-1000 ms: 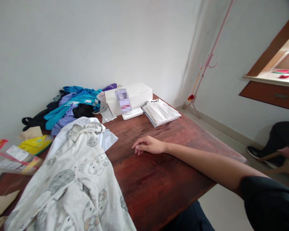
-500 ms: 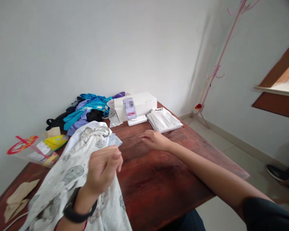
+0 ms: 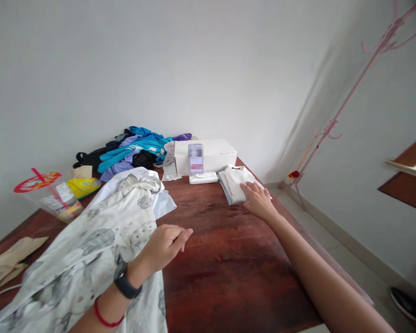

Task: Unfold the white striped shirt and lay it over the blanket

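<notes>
My right hand [image 3: 260, 201] lies with spread fingers on a folded white garment [image 3: 235, 181] near the right side of the wooden table. That garment looks finely striped and rests on a grey-blue folded layer. Over the table's middle, my left hand [image 3: 168, 245] is loosely curled, with nothing visible in it; a dark wristband and a red cord are on that wrist. Beside and beneath the left arm spreads a white cloth with grey animal prints [image 3: 97, 240], crumpled at its far end. A pale blue and white garment [image 3: 165, 203] shows from under it.
A phone [image 3: 196, 159] stands upright on a white block [image 3: 203, 178] before a white box [image 3: 218, 155]. Heaped clothes [image 3: 131, 150] lie against the wall. On the left are a plastic cup [image 3: 57, 199], a yellow packet [image 3: 84, 186] and tan paper [image 3: 15, 259]. A pink coat rack [image 3: 353, 90] stands right.
My right hand has moved forward and right onto the folded white garment. The left hand has turned, its thumb now pointing right. The view has shifted slightly.
</notes>
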Available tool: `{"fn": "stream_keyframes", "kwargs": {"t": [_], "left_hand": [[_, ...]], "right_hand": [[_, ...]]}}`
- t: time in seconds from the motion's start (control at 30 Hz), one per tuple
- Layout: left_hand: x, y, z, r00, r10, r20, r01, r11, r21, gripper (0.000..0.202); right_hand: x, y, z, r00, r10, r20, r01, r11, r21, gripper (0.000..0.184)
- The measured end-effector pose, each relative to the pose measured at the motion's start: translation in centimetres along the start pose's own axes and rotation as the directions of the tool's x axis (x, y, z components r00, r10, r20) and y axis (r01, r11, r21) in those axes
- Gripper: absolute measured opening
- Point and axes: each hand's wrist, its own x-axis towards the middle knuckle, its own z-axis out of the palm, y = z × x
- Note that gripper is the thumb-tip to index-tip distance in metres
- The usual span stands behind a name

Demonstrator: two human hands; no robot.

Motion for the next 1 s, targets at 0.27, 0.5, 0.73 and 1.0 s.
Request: {"fn": "stream_keyframes", "kwargs": {"t": [0.27,0.5,0.73,1.0], "left_hand": [[-0.2,-0.6,0.5,0.999,-0.047,0.012,0.048,0.994,-0.101,0.062],[0.1,-0.6,1.8,0.991,-0.118,0.067,0.136,0.876,-0.462,0.061],[0.1,-0.3,2.7,0.952,-0.108,0.288,0.307,0.32,-0.896,0.065],[0.5,0.2,2.0,0.901,-0.426,0.088,0.163,0.144,-0.976,0.058]], "right_hand": [[0.6,0.5,0.5,0.984,0.036,-0.176,-0.006,0.986,0.167,0.052],[0.5,0.1,-1.9,0.814,0.339,-0.471,-0.034,0.838,0.544,0.046],[-3.3,-7.0,-2.5,0.817,0.224,-0.531,0.271,0.664,0.697,0.044],[-7.3,-12.5,-2.4,0.639,-0.744,-0.196,0.642,0.375,0.669,0.077]]}}
